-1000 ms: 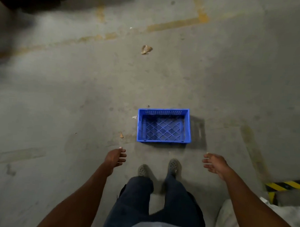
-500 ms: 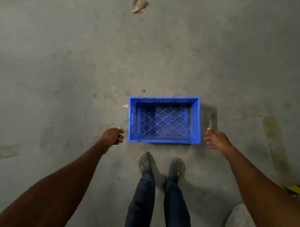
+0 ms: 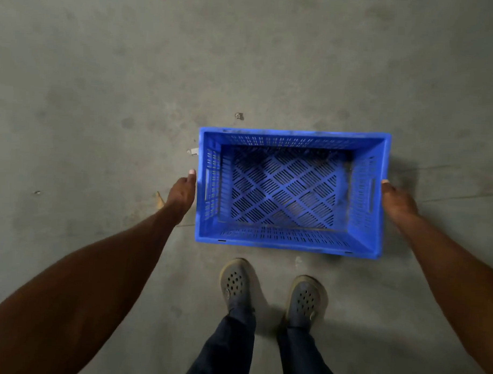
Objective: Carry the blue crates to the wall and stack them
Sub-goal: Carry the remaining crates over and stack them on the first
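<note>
A rectangular blue plastic crate point(image 3: 292, 191) with slotted walls and a diamond-lattice bottom sat upright and empty on the grey concrete floor point(image 3: 103, 84), directly in front of the person's feet. Its long sides ran left to right across the view, and a handle slot was cut into each short end wall.

The left hand point(image 3: 183, 191) was at the crate's left end, its back turned outward and its thumb tip level with the handle slot there. It lay against or just beside the outer wall; whether the fingers had closed on the handle could not be told, since they were hidden behind the hand. The right hand point(image 3: 397, 202) was placed the same way at the right end, thumb up by the rim, its fingers likewise out of sight. Both bare forearms reached down and forward from the lower corners.

Two grey perforated clogs point(image 3: 237, 284) stood side by side just short of the crate's near wall, below dark blue trouser legs point(image 3: 228, 351). A few small scraps of debris point(image 3: 239, 115) lay on the floor near the far left corner of the crate.
</note>
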Available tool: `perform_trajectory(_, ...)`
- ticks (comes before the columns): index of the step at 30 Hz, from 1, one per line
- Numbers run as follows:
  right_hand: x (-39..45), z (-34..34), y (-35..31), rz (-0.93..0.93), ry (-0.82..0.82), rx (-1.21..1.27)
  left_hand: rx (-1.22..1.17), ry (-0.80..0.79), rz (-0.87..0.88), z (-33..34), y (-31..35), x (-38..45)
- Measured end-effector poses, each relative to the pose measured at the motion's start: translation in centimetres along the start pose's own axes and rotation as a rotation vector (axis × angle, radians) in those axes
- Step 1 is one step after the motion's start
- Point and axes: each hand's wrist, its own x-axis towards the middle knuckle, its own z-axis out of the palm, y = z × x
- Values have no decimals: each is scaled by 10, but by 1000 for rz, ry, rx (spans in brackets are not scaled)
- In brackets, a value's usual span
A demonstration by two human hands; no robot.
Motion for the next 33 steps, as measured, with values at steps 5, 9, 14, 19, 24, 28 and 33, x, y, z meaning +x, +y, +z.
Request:
perform_trajectory(5, 36, 31, -2, 71, -20, 406, -241, -124, -61, 25, 7, 30)
perform_trajectory(9, 33, 33, 7, 93, -116, 542, -411, -202, -93, 37, 10, 33)
perform_trajectory(14, 17, 13, 15, 60, -146, 540, -422, -134, -80, 32, 9, 16)
perform_trajectory(19, -35, -39, 9, 44, -189, 568, -395, -115, -38, -5, 31, -41)
perform_trajectory(24, -127, -128, -13, 28, -249, 686, -379, -136, 69, -78, 71, -139)
perform_trajectory(28, -215, -212, -35, -15, -277, 743, -407, -128, 155, -145, 113, -229)
perform_trajectory(33, -330, -305, -60, -95, -214, 755, -499, -96, 229, -218, 156, -348)
